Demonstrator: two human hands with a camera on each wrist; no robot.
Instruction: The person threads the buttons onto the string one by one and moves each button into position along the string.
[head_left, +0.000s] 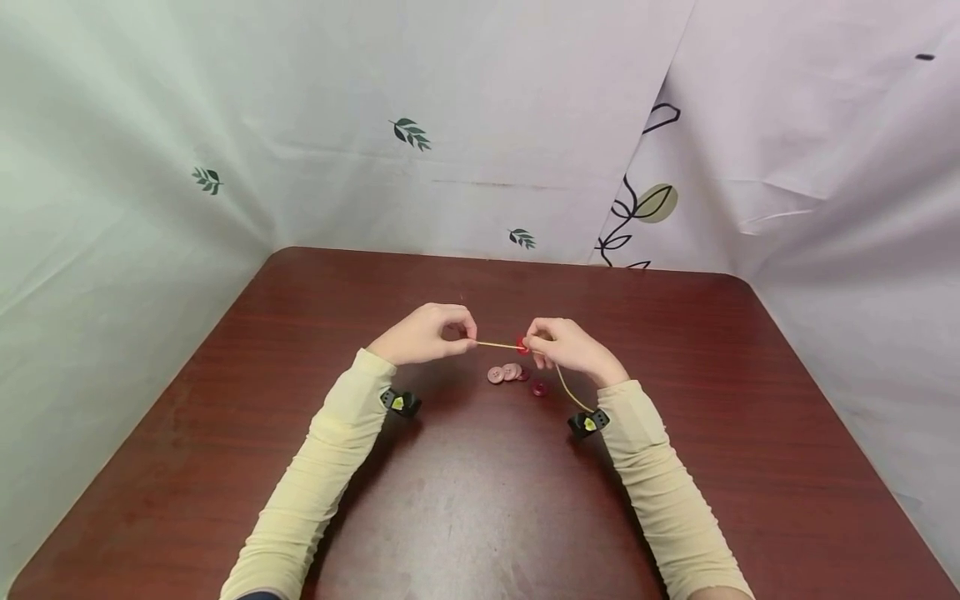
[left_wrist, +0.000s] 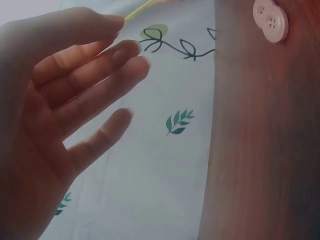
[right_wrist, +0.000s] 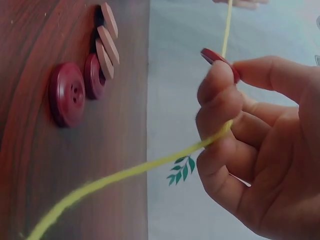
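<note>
A yellow cord (head_left: 497, 344) stretches between both hands above the dark red table (head_left: 480, 500). My left hand (head_left: 429, 335) pinches one end of the cord (left_wrist: 137, 11) between thumb and forefinger, its other fingers spread. My right hand (head_left: 564, 347) pinches a red button (head_left: 522, 347) threaded on the cord; the button (right_wrist: 218, 61) sits at its fingertips, and the cord (right_wrist: 125, 172) runs through the curled fingers and trails down toward the wrist. Loose buttons lie on the table under the hands: pink ones (head_left: 504, 372) and dark red ones (head_left: 539, 387).
White cloth printed with leaves (head_left: 410, 133) hangs behind and beside the table on all sides. In the right wrist view two dark red buttons (right_wrist: 67, 94) and several pink ones (right_wrist: 106, 40) lie close together. Bare tabletop stretches before the sleeves.
</note>
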